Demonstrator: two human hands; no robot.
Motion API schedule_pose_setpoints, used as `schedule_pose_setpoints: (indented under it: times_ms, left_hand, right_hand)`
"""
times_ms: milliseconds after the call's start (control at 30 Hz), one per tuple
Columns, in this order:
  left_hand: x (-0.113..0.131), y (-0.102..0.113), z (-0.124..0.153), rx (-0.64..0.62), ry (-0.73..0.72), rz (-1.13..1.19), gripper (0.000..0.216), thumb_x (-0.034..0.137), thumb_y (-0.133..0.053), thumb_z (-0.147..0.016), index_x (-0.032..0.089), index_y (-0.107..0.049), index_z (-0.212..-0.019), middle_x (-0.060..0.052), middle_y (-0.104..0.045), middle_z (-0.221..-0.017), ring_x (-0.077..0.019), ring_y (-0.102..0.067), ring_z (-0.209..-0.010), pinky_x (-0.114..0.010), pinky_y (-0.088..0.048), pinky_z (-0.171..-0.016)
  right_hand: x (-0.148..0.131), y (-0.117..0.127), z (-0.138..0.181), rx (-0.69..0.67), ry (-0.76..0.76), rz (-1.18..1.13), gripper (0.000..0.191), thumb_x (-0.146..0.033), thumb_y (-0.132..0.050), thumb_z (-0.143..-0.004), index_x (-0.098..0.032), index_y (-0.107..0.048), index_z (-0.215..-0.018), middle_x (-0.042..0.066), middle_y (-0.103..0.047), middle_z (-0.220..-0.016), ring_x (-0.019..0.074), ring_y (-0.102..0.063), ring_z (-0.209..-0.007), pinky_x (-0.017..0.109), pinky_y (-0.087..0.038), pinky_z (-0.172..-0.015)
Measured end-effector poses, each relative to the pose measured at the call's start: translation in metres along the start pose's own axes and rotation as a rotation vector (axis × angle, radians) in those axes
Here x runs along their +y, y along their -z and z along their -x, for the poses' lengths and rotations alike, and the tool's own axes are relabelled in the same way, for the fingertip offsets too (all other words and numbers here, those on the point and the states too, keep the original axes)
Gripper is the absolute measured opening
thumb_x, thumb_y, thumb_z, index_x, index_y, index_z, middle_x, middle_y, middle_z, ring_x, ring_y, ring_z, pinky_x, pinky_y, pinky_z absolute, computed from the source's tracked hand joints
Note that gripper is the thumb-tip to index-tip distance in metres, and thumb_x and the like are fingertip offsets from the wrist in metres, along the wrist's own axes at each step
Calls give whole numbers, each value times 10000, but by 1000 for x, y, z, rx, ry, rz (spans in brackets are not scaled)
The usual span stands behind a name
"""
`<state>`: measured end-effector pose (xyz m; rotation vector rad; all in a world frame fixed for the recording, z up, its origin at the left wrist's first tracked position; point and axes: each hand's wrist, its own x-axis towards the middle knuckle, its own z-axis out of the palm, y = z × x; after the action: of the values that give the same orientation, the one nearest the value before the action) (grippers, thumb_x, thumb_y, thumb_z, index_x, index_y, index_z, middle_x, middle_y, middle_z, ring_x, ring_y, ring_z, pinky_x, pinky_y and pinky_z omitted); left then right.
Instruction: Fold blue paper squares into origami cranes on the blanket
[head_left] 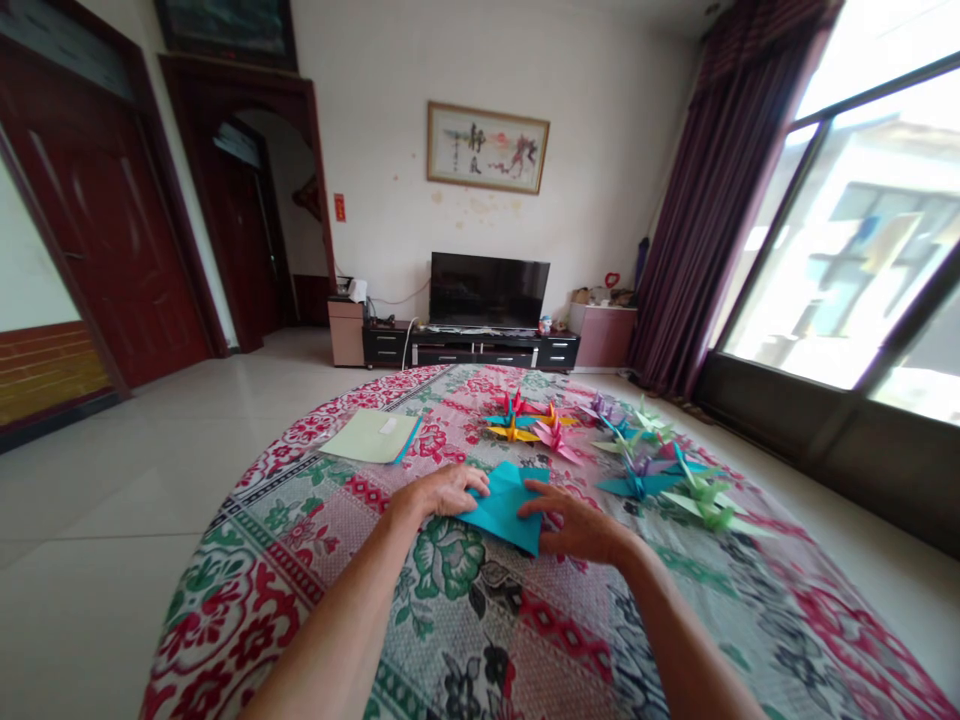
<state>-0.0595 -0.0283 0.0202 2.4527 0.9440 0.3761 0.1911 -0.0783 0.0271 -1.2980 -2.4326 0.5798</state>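
Note:
A sheet of blue origami paper [504, 505] with creases lies on the patterned tablecloth in front of me, partly folded. My left hand [448, 490] grips its left edge, with the fingers bent over the paper. At the opposite edge my right hand [574, 522] holds the sheet, fingers on top and thumb low by the near corner. The fingers' undersides are hidden. Beyond the paper sit folded paper cranes: a yellow crane [513, 432], a pink crane [556, 438] and several others. To the right are a blue crane [642, 480] and a green crane [709, 502].
A stack of pale green and blue paper [371, 436] lies at the left of the round table, with a small white piece on top. Past the table's far edge a television [489, 290] stands on a low black cabinet [474, 350]. Purple curtains [724, 190] hang beside the window.

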Motion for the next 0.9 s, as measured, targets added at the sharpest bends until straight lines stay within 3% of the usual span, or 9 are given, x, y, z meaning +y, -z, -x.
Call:
schedule_pose_setpoints:
  times_ms: [267, 467, 633, 900]
  left_hand:
    - [3, 2, 1, 19, 2, 43, 385, 69, -467, -581, 163, -692, -878, -33, -621, -1104, -190, -549, -1032, -251, -396, -914]
    - [-8, -4, 2, 138, -5, 139, 380, 38, -424, -574, 135, -707, -808, -47, -656, -1018, -155, -593, -943, -222, -425, -865]
    - [3, -7, 0, 212, 71, -33, 319, 101, -501, -606, 158, -715, -836, -41, -666, -883, -159, -596, -828, -219, -455, -757]
    - [16, -9, -4, 182, 119, -261, 342, 164, -485, -681, 205, -710, -935, -62, -656, -908, -190, -585, -871, -256, -428, -805]
  right_hand:
    - [-11, 3, -2, 7, 15, 34, 251, -220, -586, -705, -289, -685, -925, 41, -538, -1253, 233, -499, -1144, 415, -368, -973]
    - [-7, 0, -4, 27, 23, 40, 206, -306, -585, -713, -291, -700, -883, 31, -554, -1236, 229, -546, -1075, 390, -396, -938]
    - [-4, -6, -10, 87, 29, 67, 238, -304, -490, -775, -233, -711, -723, 49, -611, -1156, 214, -592, -973, 340, -433, -851]
    - [-5, -10, -13, 286, -95, 79, 250, -314, -497, -747, -184, -658, -608, 10, -670, -720, 137, -580, -679, 210, -400, -625]
